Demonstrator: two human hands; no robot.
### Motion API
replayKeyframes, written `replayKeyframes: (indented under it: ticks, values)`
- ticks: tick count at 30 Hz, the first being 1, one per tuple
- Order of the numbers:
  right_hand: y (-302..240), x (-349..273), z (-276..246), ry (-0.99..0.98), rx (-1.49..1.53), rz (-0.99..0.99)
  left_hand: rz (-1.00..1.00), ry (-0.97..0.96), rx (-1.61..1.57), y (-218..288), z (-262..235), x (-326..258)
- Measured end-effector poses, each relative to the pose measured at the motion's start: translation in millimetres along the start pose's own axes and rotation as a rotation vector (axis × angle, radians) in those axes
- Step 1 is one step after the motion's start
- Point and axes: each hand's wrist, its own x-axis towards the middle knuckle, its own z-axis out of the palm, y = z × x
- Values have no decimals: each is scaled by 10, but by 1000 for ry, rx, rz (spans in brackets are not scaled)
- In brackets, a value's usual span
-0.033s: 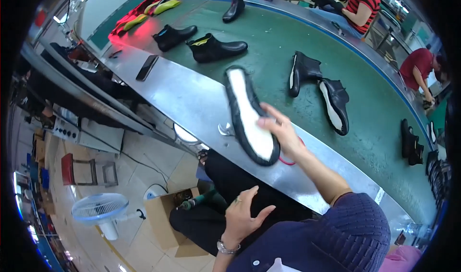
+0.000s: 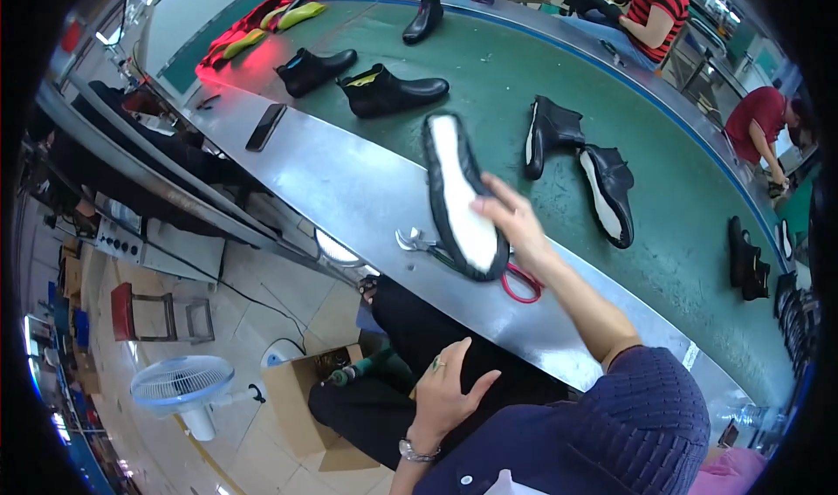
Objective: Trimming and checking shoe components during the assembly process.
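My right hand (image 2: 517,224) grips a black boot (image 2: 457,200) by its side, its white underside turned up toward me. The boot is over the metal ledge and the edge of the green belt. Partly under it lie pincers with metal jaws (image 2: 410,239) and a red loop handle (image 2: 524,287). Over my lap, my left hand (image 2: 445,388) holds nothing, its thumb and fingers apart. On the belt, beyond the held boot, stand a black ankle boot (image 2: 397,91) with a yellow lining and another black boot (image 2: 316,71). To the right, two black boots (image 2: 552,133) lie close together.
A phone (image 2: 266,127) lies on the metal ledge (image 2: 340,168). Yellow-green pieces (image 2: 292,17) on red cloth are at the belt's far left. Below are a fan (image 2: 182,381), a cardboard box (image 2: 297,399) and a green-handled tool (image 2: 358,366). Co-workers sit across the belt.
My right hand has moved the boot a little up and to the right, uncovering more of the pincers' red handle. My left hand has barely moved.
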Motion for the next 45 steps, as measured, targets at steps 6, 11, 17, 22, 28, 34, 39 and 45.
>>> replayKeyframes:
  ticks: [6, 11, 17, 22, 28, 34, 39, 45]
  values:
    - [295, 1131, -759, 322, -897, -270, -143, -280, 252, -546, 682, -347]
    - [240, 1410, -183, 117, -877, -294, -221, -264, 151, -618, 678, -370]
    - [335, 2753, 811, -77, -885, -671, -208, -256, 63, -676, 592, -282]
    - [448, 3727, 1369, 6, -880, -610, -267, -252, 9, -674, 706, -286]
    - [607, 3390, 1499, 17, -938, -521, -284, -218, -13, -697, 675, -329]
    - [352, 3186, 881, 143, -822, -735, -178, -165, 15, -719, 678, -357]
    - [-300, 2605, 389, -114, -576, -570, -210, -107, -148, -759, 573, -531]
    - [-1352, 902, 650, -468, -245, -430, -332, 277, -269, -454, -312, -103]
